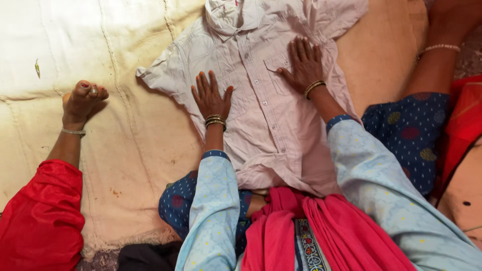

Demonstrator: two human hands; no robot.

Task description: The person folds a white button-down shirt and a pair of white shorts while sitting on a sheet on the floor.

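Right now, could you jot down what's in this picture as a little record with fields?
Left hand: flat, palm down on the shirt, fingers spread
Right hand: flat on the shirt by its chest pocket
Shirt: pale, buttoned, lying front up, collar away from the person
Surface: cream cloth, stained, spread out
Feet: left foot resting on the cloth
Wrists: gold bangles

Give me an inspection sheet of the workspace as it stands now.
Surface: cream quilted cloth, creased, faintly stained.
Job's things: pale button-front shirt laid flat, front side up, collar away from the person.
Clutter: small green bit on the cloth at far left.
Hands: left hand and right hand both flat, open, pressing on the shirt.
Cables: nothing seen.
Surroundings: bare foot with anklet at left; pink scarf over the lap.
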